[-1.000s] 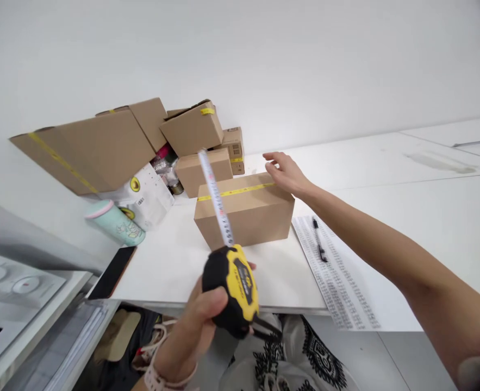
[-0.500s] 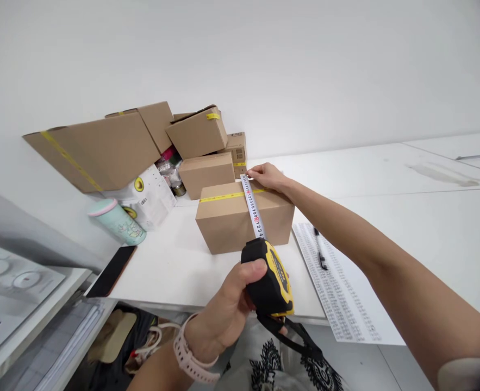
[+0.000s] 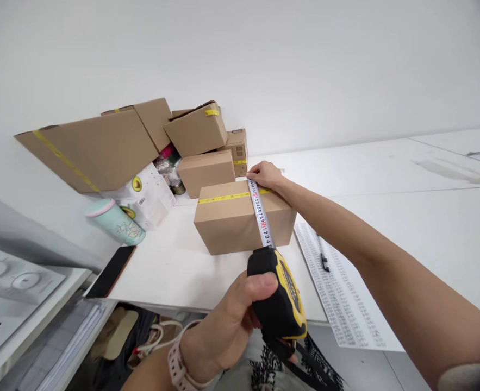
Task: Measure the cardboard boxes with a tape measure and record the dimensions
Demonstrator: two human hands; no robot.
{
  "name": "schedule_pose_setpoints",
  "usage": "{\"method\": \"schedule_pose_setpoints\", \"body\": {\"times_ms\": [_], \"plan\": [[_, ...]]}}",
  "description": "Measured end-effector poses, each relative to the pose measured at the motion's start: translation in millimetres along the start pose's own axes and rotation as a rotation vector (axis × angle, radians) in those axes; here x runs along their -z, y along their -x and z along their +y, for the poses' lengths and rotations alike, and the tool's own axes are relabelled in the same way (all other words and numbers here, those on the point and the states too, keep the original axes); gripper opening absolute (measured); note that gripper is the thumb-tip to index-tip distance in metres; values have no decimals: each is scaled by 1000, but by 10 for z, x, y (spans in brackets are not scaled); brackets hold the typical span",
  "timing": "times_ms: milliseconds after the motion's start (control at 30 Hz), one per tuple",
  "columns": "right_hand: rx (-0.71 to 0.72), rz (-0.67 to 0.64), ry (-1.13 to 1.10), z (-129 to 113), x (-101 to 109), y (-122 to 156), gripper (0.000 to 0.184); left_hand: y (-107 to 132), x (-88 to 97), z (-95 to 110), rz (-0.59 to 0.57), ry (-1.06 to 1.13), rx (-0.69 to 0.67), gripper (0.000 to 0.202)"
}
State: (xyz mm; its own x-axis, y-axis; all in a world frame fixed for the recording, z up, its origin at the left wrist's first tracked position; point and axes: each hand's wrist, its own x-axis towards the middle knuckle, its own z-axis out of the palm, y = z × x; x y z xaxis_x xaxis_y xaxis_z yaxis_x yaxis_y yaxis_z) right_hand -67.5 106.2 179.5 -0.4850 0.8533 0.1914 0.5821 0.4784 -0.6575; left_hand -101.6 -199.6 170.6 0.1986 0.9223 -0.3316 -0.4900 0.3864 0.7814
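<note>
My left hand (image 3: pixel 234 317) is wrapped round a black and yellow tape measure (image 3: pixel 279 301), held just in front of a brown cardboard box (image 3: pixel 231 220) sealed with yellow tape. The white tape blade (image 3: pixel 260 212) runs from the case up over the box's top. My right hand (image 3: pixel 266 175) pinches the blade's end at the box's far top edge. The box stands on a white table (image 3: pixel 174 266).
A pile of cardboard boxes (image 3: pixel 101 146) leans at the back left, with a white packet (image 3: pixel 150 198) and a mint green tumbler (image 3: pixel 115 221) lying beside it. A black phone (image 3: pixel 111 270) lies at the table's left edge. A printed sheet (image 3: pixel 341 293) with a pen (image 3: pixel 322 255) lies right of the box.
The tape blade was swung from the left side over the box. My right hand took its end at the far edge, and my left hand drew the case down toward me.
</note>
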Motion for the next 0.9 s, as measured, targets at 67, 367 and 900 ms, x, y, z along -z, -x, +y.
{"method": "schedule_pose_setpoints", "body": {"times_ms": [67, 367, 900], "plan": [[-17, 3, -30, 10, -6, -22, 13, 26, -17, -12, 5, -10, -8, 55], [14, -120, -288, 67, 98, 218, 16, 29, -220, -160, -63, 0, -24, 55], [-12, -53, -169, 166, -92, -194, 20, 12, -209, -177, -115, 49, -30, 53]]}}
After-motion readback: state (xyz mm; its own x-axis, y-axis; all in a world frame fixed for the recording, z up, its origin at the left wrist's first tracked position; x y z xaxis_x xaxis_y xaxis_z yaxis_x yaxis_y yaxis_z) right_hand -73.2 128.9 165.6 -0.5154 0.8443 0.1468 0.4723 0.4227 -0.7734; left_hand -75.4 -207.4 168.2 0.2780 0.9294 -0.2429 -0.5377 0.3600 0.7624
